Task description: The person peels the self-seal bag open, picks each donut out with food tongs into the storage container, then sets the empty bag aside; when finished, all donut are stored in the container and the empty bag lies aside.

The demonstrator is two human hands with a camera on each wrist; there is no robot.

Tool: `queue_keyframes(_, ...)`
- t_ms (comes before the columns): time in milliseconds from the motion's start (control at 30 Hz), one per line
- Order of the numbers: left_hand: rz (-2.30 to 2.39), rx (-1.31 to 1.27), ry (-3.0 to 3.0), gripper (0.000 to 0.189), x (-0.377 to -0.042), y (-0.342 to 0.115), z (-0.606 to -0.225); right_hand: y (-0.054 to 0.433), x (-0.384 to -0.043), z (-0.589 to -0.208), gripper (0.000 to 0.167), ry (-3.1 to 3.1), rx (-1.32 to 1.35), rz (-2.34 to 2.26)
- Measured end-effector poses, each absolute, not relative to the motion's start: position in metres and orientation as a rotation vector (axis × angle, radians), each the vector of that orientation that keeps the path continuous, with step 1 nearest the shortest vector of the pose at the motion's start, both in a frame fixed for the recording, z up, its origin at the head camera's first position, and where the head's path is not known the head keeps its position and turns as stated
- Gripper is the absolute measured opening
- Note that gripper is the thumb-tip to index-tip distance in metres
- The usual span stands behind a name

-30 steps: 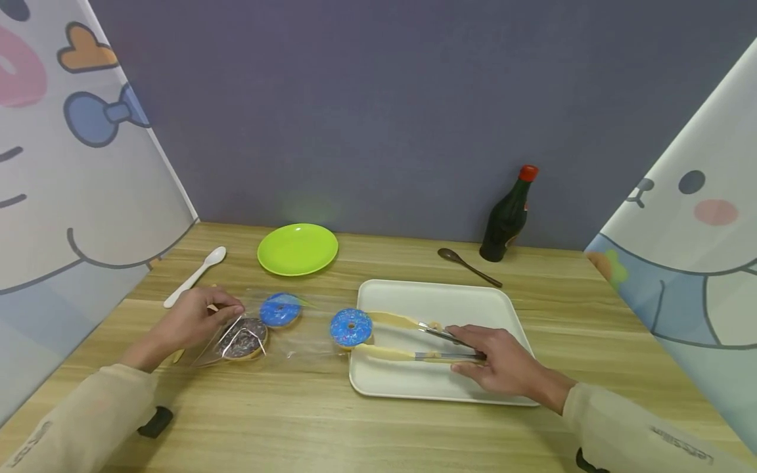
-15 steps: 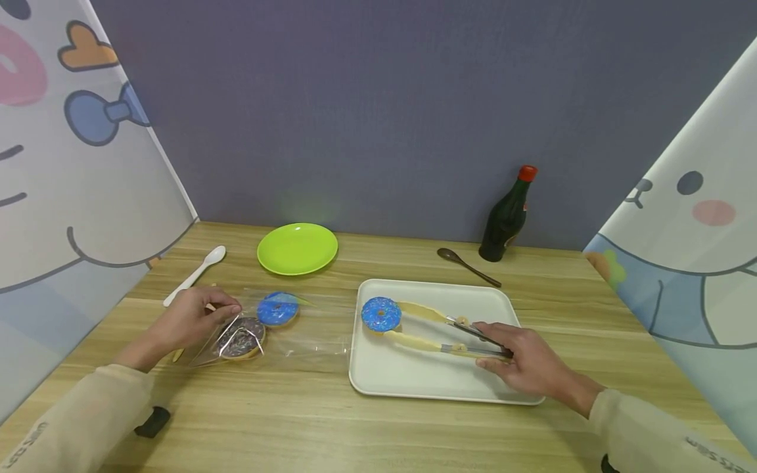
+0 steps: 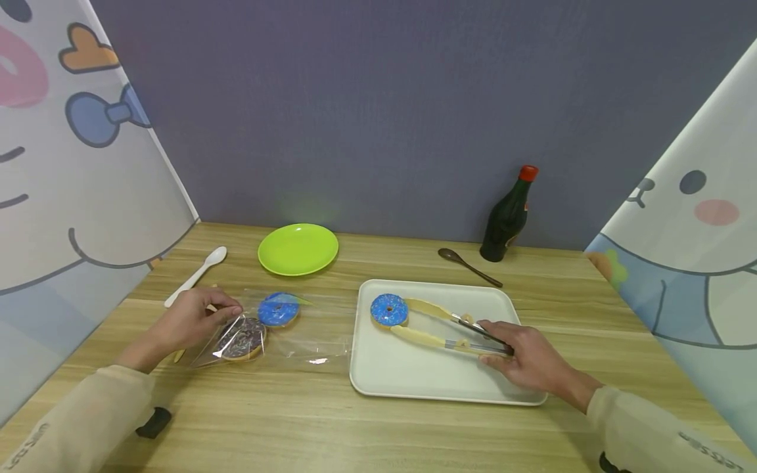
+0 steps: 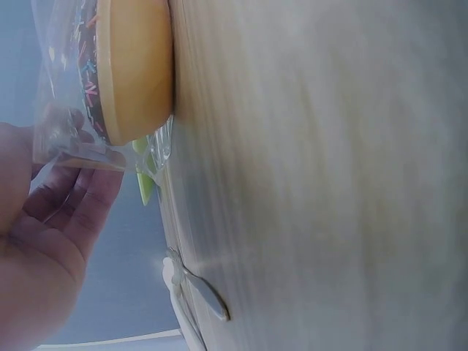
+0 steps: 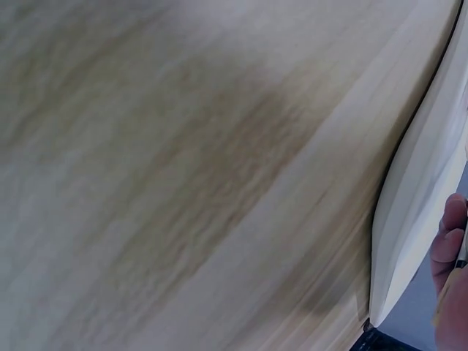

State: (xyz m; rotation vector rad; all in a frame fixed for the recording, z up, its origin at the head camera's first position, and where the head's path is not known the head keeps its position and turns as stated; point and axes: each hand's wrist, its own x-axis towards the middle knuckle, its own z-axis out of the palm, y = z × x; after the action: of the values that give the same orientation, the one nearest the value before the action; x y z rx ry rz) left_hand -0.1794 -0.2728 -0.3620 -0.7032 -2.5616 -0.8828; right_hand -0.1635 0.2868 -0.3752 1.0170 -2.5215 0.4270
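Observation:
My left hand (image 3: 192,322) pinches the edge of a clear plastic bag (image 3: 319,348) lying on the table. Inside the bag are a chocolate doughnut (image 3: 245,340) with sprinkles and a blue one. The left wrist view shows the chocolate doughnut's tan side (image 4: 135,73) through the plastic, right by the fingertips. In my right hand (image 3: 529,355) I hold a pair of tongs (image 3: 420,337) with cream-coloured tips. Between those tips is another blue sprinkled doughnut (image 3: 389,310), over the back left part of the white tray (image 3: 378,378). Only some right-hand fingers (image 5: 450,241) show in the right wrist view.
A green plate (image 3: 298,249) and a white spoon (image 3: 195,277) lie at the back left. Behind the tray are a dark brown spoon (image 3: 470,267) and a dark bottle (image 3: 505,220) with a red cap. Part of a yellowish utensil (image 3: 179,355) shows beneath the left hand.
The right hand has drawn the tongs and blue doughnut rightward, away from the bag's mouth and over the tray. The left hand has stayed at the bag.

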Motion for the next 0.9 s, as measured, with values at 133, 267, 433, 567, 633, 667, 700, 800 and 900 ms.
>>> queue_keyframes(133, -0.884, -0.705, -2.570, 0.011, -0.180, -0.273, -0.363, 0.286, -0.164, -0.377, 0.055, -2.534, 1.007, 0.430)
queue_keyframes(267, -0.880, -0.708, -2.574, 0.010, -0.180, -0.273, -0.363, 0.287, -0.164, -0.379, 0.059, -2.544, 1.004, 0.431)
queue_keyframes(433, -0.872, -0.713, -2.569, 0.012, -0.179, -0.273, -0.363, 0.290, -0.161, -0.379, 0.062, -2.542, 1.006, 0.442)
queue_keyframes(567, -0.868, -0.718, -2.558, 0.014, -0.180, -0.272, -0.363, 0.294, -0.156, -0.377, 0.062, -2.510, 1.019, 0.461)
queue_keyframes(633, -0.873, -0.721, -2.556, 0.015, -0.180, -0.272, -0.363, 0.297, -0.151, -0.376, 0.061, -2.495, 1.024, 0.466)
queue_keyframes(667, -0.877, -0.724, -2.556, 0.015, -0.180, -0.272, -0.363, 0.299, -0.149, -0.376, 0.061, -2.487, 1.028, 0.467)
queue_keyframes(700, -0.880, -0.723, -2.555, 0.015, -0.179, -0.272, -0.362, 0.301, -0.146, -0.376, 0.060, -2.482, 1.030, 0.465)
queue_keyframes(800, -0.883, -0.718, -2.550, 0.015, -0.179, -0.272, -0.361, 0.305, -0.136, -0.375, 0.059, -2.472, 1.037, 0.487)
queue_keyframes(900, -0.877, -0.714, -2.541, 0.015, -0.179, -0.273, -0.360, 0.307, -0.129, -0.375, 0.058, -2.454, 1.052, 0.512)
